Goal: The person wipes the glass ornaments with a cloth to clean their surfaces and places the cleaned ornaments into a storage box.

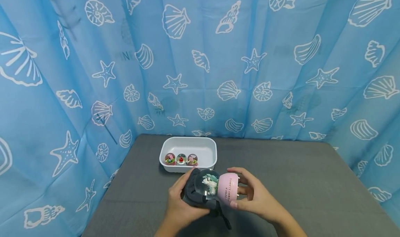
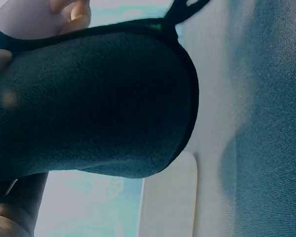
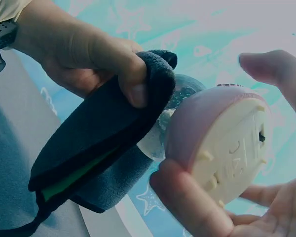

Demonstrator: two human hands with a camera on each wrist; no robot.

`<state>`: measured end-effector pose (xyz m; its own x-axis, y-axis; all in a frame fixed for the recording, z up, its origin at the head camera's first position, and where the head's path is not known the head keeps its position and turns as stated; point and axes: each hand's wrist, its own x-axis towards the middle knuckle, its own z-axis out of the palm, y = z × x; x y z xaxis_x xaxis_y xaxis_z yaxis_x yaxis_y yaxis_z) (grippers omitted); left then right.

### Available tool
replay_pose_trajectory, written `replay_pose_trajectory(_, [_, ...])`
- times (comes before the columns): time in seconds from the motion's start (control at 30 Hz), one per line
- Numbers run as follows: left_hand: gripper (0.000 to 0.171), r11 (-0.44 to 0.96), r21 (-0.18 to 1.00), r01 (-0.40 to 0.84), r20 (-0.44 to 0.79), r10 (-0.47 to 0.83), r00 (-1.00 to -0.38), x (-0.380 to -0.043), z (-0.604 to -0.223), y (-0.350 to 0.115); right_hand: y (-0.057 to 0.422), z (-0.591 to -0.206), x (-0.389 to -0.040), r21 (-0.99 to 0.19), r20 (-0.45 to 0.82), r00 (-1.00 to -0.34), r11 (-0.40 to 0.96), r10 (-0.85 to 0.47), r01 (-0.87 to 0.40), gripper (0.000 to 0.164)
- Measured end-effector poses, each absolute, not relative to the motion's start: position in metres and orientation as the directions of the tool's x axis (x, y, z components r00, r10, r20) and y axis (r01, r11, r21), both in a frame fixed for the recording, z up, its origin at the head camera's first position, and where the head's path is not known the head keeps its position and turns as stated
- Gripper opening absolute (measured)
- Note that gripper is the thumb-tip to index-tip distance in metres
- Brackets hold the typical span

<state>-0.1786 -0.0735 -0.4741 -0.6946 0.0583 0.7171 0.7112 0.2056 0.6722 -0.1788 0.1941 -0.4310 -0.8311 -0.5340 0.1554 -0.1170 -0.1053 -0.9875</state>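
Observation:
In the head view a snow globe lies on its side in the air, its pink base [image 1: 227,188] to the right and its clear dome [image 1: 207,185] to the left. My right hand [image 1: 259,200] holds it by the base. Against the dome, my left hand [image 1: 178,205] grips a folded dark cloth [image 1: 191,193] with a hanging loop. The right wrist view shows the base's cream underside [image 3: 232,153], a small black switch and green inside the cloth [image 3: 98,128]. Dark cloth [image 2: 98,103] fills much of the left wrist view.
Beyond my hands stands a white tray [image 1: 206,152] with three small globes [image 1: 181,159] along its near side. It rests on a grey-covered table [image 1: 290,174]. A blue curtain [image 1: 212,84] with white shell prints hangs behind and at both sides.

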Motion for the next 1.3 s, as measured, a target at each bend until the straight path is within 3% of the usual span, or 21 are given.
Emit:
replay_pose_trajectory(0.13, [0.108,0.211,0.703,0.680,0.690,0.032,-0.723,-0.178,-0.478,-0.076,0.190,-0.433,-0.177,-0.972,0.232,-0.818,-0.151,-0.526,-0.179,0.080])
replay_pose_trajectory(0.27, [0.101,0.194,0.741,0.642,0.648,0.040,-0.760,-0.177,-0.479,-0.077,0.190,-0.435,-0.176,-0.959,0.284,-0.824,-0.143,-0.490,-0.246,0.071])
replay_pose_trajectory(0.47, [0.086,0.140,0.875,0.464,0.461,0.057,-0.886,-0.173,-0.475,-0.077,0.194,-0.438,-0.178,-0.966,0.247,-0.864,-0.043,-0.440,-0.254,0.057])
replay_pose_trajectory(0.63, [0.080,0.119,0.931,0.344,0.338,0.067,-0.939,-0.173,-0.473,-0.077,0.194,-0.441,-0.180,-0.967,0.248,-0.868,-0.062,-0.430,-0.245,0.051])
replay_pose_trajectory(0.9, [0.080,0.158,0.939,0.306,0.309,0.007,-0.951,-0.173,-0.472,-0.075,0.193,-0.444,-0.181,-0.969,0.248,-0.869,-0.092,-0.428,-0.231,0.051])
replay_pose_trajectory(1.13, [0.061,0.169,0.926,0.336,0.340,0.007,-0.940,-0.175,-0.476,-0.074,0.191,-0.444,-0.181,-0.972,0.234,-0.880,-0.066,-0.414,-0.228,0.052])
replay_pose_trajectory(1.3, [0.060,0.177,0.932,0.317,0.324,-0.011,-0.946,-0.174,-0.475,-0.072,0.191,-0.447,-0.181,-0.970,0.237,-0.881,-0.057,-0.409,-0.235,0.053])
